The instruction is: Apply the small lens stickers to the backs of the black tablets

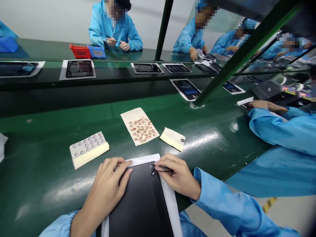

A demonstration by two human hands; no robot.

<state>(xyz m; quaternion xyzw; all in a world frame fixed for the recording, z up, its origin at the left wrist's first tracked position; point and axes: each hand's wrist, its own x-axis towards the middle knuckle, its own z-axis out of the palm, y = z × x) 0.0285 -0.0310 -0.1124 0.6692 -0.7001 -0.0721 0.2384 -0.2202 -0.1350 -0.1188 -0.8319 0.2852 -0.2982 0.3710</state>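
A black tablet-like panel lies on white paper right in front of me. My left hand rests flat on the panel's upper left corner, its fingers together. My right hand pinches dark tweezers, whose tips reach small dark round parts at the panel's top edge. Beyond my hands lie a sheet of grey metal pieces, a paper sheet of small red-marked pieces and a cream backing strip with one dark round piece.
All this sits on a green workbench. A dark conveyor behind it carries several panels on white sheets. A co-worker's blue sleeve and hand intrude at right. A green post slants across. Further co-workers sit beyond, near red and blue bins.
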